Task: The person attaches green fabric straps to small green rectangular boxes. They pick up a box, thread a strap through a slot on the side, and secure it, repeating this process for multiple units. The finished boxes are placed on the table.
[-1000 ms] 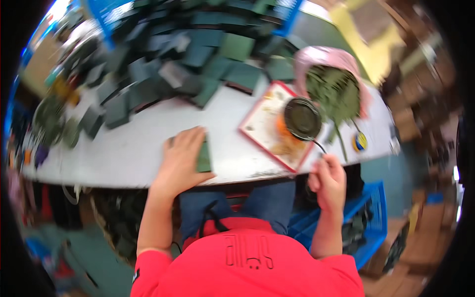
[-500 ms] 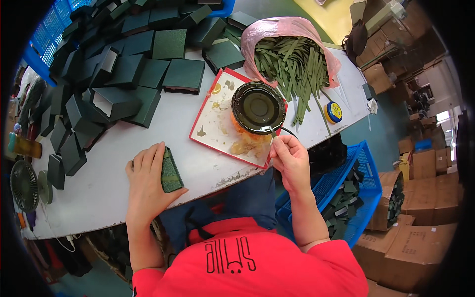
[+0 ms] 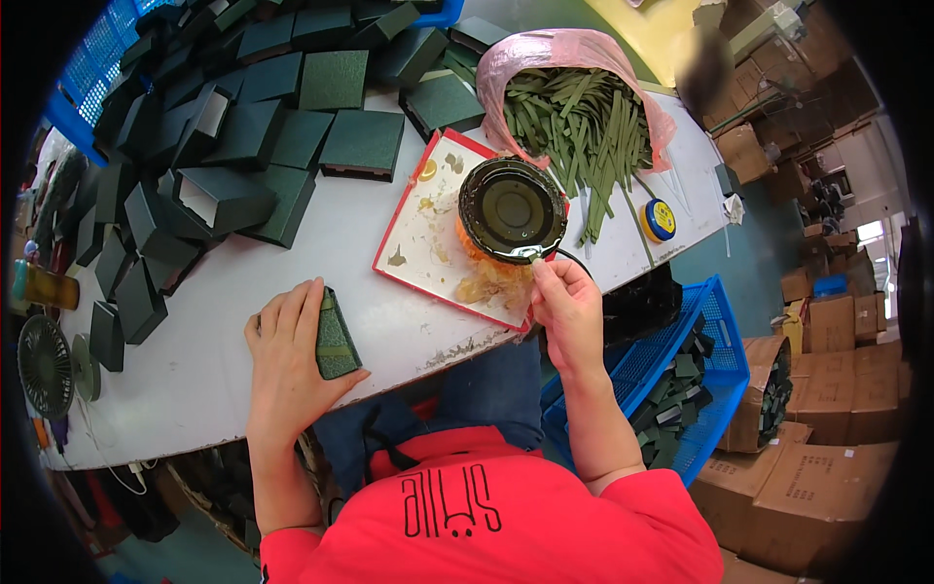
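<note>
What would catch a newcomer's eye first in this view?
Probably the heap of dark green boxes across the table's far left, then the pink bag spilling green strips at the far right. Nearer the middle, a round black pot stands over a red-edged board, with the right hand at its near rim, while the left hand rests on a small green box near the front edge.
</note>
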A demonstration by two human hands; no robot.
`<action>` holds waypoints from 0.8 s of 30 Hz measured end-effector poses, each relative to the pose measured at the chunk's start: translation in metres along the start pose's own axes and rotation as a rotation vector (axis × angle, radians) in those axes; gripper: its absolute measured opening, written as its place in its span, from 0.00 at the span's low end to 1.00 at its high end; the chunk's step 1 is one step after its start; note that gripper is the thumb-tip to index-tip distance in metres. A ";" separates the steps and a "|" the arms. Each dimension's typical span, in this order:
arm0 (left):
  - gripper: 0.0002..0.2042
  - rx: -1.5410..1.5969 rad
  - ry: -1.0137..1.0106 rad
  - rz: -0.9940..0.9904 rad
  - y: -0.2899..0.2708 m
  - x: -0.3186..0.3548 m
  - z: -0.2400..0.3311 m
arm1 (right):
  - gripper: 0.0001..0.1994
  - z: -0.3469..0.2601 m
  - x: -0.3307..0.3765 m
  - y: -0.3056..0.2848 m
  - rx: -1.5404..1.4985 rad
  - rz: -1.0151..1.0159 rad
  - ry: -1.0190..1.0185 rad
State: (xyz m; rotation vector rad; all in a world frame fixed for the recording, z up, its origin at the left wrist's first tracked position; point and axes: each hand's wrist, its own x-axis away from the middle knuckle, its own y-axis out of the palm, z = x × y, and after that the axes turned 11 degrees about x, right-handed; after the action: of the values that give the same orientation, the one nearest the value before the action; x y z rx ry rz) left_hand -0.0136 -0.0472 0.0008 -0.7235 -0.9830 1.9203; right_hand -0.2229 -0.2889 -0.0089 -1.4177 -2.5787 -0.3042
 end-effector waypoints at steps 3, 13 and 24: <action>0.53 -0.001 0.001 0.003 0.000 0.000 -0.001 | 0.08 0.002 -0.001 0.002 0.018 0.024 0.001; 0.53 0.024 0.008 0.019 -0.001 0.001 -0.001 | 0.07 0.008 0.005 -0.006 -0.113 -0.023 -0.002; 0.52 0.483 0.326 -0.029 -0.014 -0.004 0.002 | 0.04 -0.002 0.067 0.038 0.126 -0.684 0.192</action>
State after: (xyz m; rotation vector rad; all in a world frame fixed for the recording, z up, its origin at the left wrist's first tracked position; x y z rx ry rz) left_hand -0.0078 -0.0469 0.0141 -0.6975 -0.3076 1.8379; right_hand -0.2257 -0.2152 0.0140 -0.4020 -2.7666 -0.3355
